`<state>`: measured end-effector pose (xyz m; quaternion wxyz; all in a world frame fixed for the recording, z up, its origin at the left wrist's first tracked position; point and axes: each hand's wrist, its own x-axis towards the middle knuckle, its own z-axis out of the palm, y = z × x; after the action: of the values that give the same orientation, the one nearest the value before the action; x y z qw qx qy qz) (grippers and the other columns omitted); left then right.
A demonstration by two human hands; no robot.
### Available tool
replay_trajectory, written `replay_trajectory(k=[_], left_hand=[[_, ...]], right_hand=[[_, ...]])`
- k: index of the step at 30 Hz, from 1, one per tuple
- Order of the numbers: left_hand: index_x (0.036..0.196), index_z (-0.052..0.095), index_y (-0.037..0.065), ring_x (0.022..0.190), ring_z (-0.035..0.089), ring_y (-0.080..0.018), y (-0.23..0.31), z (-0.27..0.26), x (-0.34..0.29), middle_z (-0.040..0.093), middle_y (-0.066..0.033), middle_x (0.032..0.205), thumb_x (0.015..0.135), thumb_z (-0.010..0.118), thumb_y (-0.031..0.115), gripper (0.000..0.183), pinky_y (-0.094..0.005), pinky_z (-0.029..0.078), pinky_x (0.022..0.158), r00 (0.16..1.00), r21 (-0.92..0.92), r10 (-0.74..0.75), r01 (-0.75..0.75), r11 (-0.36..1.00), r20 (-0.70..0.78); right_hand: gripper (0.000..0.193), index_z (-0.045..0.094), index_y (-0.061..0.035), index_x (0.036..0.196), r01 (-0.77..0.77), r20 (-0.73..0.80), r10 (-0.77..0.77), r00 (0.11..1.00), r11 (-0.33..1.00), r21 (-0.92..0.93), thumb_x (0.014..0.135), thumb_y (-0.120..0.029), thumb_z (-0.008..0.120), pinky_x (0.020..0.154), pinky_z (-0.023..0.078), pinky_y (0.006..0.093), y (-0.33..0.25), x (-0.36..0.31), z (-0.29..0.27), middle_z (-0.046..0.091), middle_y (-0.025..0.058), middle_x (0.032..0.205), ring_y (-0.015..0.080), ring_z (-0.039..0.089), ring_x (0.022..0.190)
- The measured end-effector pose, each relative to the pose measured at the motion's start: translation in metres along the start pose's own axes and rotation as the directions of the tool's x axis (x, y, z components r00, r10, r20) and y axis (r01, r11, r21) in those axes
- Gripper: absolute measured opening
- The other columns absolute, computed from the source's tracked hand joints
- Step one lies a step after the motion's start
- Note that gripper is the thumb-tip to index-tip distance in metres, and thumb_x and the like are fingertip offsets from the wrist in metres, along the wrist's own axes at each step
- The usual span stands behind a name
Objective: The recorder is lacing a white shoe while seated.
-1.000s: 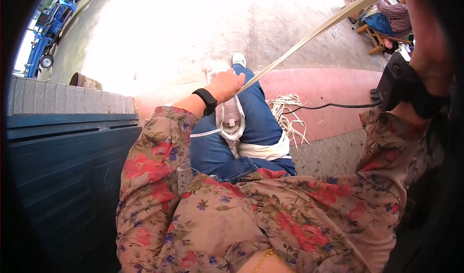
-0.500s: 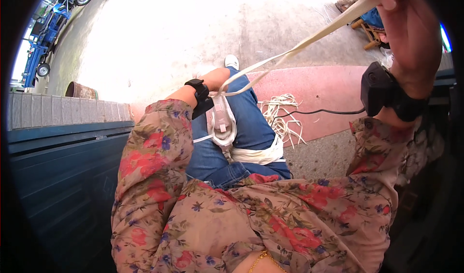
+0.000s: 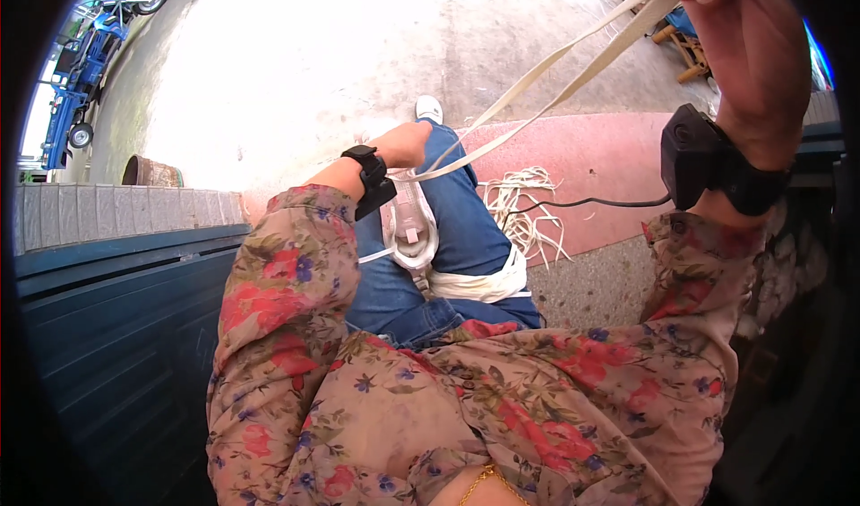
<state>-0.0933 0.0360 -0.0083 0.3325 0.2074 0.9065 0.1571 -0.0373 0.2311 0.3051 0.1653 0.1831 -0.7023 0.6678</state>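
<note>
**Pale strips pulled taut between both hands, over the lap**

Right hand [image 3: 748, 54] raised high at upper right, fingers closed over the top ends of two flat cream-coloured fibre strips [image 3: 555, 72]; grip fully shut on them, fingertips partly cut by the frame edge. Black band-mounted device [image 3: 703, 161] on the right wrist, thin black cable [image 3: 582, 203] trailing left from it.

Strips running down-left, taut and nearly straight, two bands side by side, converging toward the left hand [image 3: 408, 143]. Left hand low over the knee of the blue denim trousers [image 3: 466, 228]; grip mostly hidden behind wrist and strip, cannot tell how far closed. Black wrist strap [image 3: 369, 179] on that arm.

Below the left hand: white moulded plastic piece [image 3: 412, 233] lying on the thigh, wound bundle of the same cream strip [image 3: 475, 284] wrapped across the lap just beside it.

Loose tangle of pale fibre strands [image 3: 524, 210] on the reddish concrete ledge [image 3: 600, 152], right of the leg. White shoe [image 3: 429, 109] at the far end of the leg. Floral long-sleeved top [image 3: 502, 407] filling the lower frame. Blue panelled wall [image 3: 107, 327] at left.
</note>
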Motion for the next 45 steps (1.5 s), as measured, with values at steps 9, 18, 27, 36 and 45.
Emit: replay_trajectory(k=[9, 18, 27, 36, 45], left_hand=[[0.113, 0.046, -0.001, 0.095, 0.054, -0.0326, -0.005, 0.011, -0.002, 0.056, -0.0207, 0.1, 0.068, 0.054, 0.004, 0.046, -0.0345, 0.043, 0.082, 0.99, -0.004, 0.127, -0.128, 0.992, -0.067], [0.075, 0.062, 0.001, 0.075, 0.057, -0.0344, -0.06, 0.0, -0.055, 0.059, -0.02, 0.076, 0.067, 0.054, 0.015, 0.019, -0.0393, 0.045, 0.068, 0.927, -0.141, -0.068, 0.016, 0.99, -0.369], [0.074, 0.058, 0.003, 0.041, 0.042, -0.0075, -0.055, 0.037, -0.082, 0.051, -0.0004, 0.06, 0.078, 0.054, 0.021, 0.018, -0.0214, 0.03, 0.035, 0.897, -0.709, -0.44, 0.332, 0.622, 0.034], [0.07, 0.055, 0.008, 0.045, 0.036, -0.0062, -0.047, 0.027, -0.085, 0.045, 0.0029, 0.057, 0.073, 0.059, 0.014, 0.008, -0.0202, 0.027, 0.036, 0.906, -0.805, -0.421, 0.285, 0.52, 0.048], [0.063, 0.048, 0.007, 0.044, 0.031, -0.0072, -0.055, 0.025, -0.069, 0.036, 0.0033, 0.055, 0.075, 0.048, 0.012, 0.012, -0.0208, 0.022, 0.037, 0.933, -0.941, -0.137, 0.322, -0.101, 0.334]], right_hand=[[0.031, 0.052, 0.0009, 0.097, -0.056, 0.066, 0.056, 0.996, 0.998, 0.001, 0.091, -0.028, 0.041, 0.049, 0.046, 0.0225, 0.005, 0.001, -0.003, 0.043, -0.0015, 0.049, 0.0068, 0.044, 0.04], [0.023, 0.058, -0.0012, 0.089, -0.405, 0.583, 0.387, 0.714, 0.908, -0.107, 0.089, -0.021, 0.047, 0.047, 0.041, 0.0183, 0.124, -0.047, 0.0, 0.056, 0.0013, 0.066, 0.0057, 0.051, 0.052], [0.025, 0.057, 0.0014, 0.073, -0.528, 0.548, 0.704, 0.452, 0.706, -0.472, 0.082, -0.021, 0.054, 0.046, 0.041, 0.0287, 0.262, -0.175, 0.051, 0.053, 0.0074, 0.056, 0.0137, 0.052, 0.047], [0.024, 0.057, -0.0012, 0.074, -0.472, 0.6, 0.656, 0.458, 0.751, -0.462, 0.081, -0.023, 0.05, 0.055, 0.043, 0.0361, 0.244, -0.186, 0.058, 0.056, 0.0162, 0.065, 0.0321, 0.054, 0.059], [0.012, 0.054, -0.0035, 0.078, 0.023, 0.728, 0.365, 0.58, 0.886, -0.463, 0.08, -0.016, 0.053, 0.052, 0.043, 0.0422, 0.203, -0.207, 0.06, 0.054, 0.0192, 0.062, 0.0365, 0.055, 0.061]])
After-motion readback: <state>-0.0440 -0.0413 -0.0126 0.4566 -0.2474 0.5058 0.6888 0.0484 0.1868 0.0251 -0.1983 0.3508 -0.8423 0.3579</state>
